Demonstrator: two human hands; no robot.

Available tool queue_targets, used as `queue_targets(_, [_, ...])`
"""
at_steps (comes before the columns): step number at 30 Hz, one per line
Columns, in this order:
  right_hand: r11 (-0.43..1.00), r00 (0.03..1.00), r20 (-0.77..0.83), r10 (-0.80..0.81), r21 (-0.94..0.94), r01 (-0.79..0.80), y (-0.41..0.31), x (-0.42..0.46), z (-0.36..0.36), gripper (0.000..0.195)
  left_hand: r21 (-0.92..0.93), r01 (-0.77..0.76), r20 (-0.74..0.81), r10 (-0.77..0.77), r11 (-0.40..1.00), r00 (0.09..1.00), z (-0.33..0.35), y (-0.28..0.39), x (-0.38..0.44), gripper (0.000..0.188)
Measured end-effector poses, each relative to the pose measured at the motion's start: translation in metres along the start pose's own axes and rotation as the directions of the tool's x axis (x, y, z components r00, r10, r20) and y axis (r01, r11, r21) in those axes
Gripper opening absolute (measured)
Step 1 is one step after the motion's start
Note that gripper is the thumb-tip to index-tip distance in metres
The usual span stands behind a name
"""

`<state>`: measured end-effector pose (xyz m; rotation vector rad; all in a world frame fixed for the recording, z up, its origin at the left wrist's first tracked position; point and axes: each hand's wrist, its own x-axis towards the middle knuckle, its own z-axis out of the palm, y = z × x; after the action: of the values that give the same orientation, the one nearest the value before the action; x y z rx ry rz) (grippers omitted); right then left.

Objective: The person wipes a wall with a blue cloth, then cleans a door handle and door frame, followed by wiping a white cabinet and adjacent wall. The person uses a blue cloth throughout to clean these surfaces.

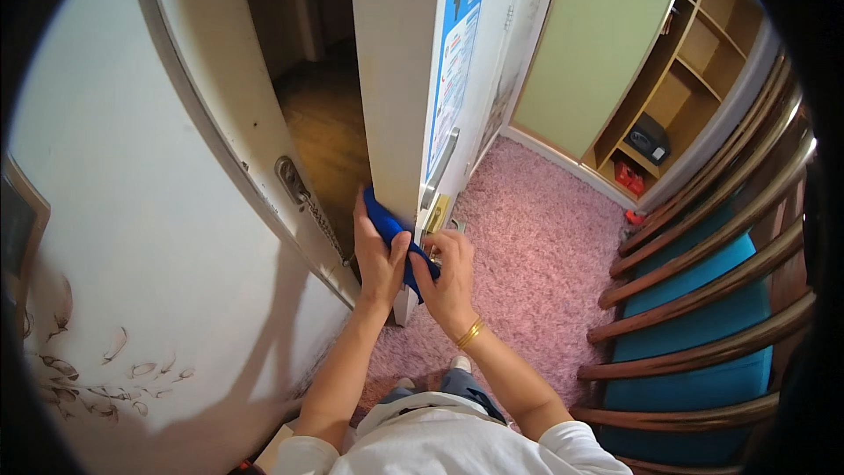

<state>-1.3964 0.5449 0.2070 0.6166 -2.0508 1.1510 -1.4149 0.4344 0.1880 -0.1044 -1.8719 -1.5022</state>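
Observation:
A half-open white door [395,79] stands edge-on before me. My left hand [382,257] presses a blue cloth [382,216] against the door's edge near lock height, the thumb lying over it. On the other face, my right hand [448,267] pinches the cloth's lower end between thumb and bent fingers, beside the lock hardware. Just above that hand are a brass-coloured lock plate [436,212] and a long metal door handle [440,171]. The fingers partly hide the lock parts.
A door chain [320,221] hangs from a metal plate on the door frame at left. Pink shaggy carpet [527,231] covers the floor. Wooden slats [699,303] rise at right, with a cabinet and open shelves [686,86] behind. A blue poster [458,46] bears writing.

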Motion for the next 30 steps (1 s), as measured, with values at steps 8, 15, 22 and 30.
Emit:
queue_targets(8, [0.94,0.846,0.415,0.335,-0.081,-0.332,0.034,-0.083,0.001,0.028,0.133,-0.062,-0.068,0.071,0.989,0.995,0.007,-0.034,-0.018,0.059])
queue_targets(15, [0.807,0.848,0.347,0.401,0.304,-0.506,0.003,-0.045,0.01,0.026,-0.115,0.157,-0.254,-0.182,0.981,0.95,0.008,-0.009,-0.016,0.052])
queue_targets(22, [0.838,0.965,0.091,0.244,0.482,-0.257,-0.039,0.015,-0.022,0.049,-0.012,-0.145,-0.195,0.14,0.989,0.971,0.0,0.078,0.056,0.054])
queue_targets(30, [0.85,0.975,0.073,0.211,0.479,-0.22,-0.026,-0.049,-0.01,0.057,-0.022,0.152,-0.051,-0.153,0.988,0.987,-0.004,0.027,0.028,0.061])
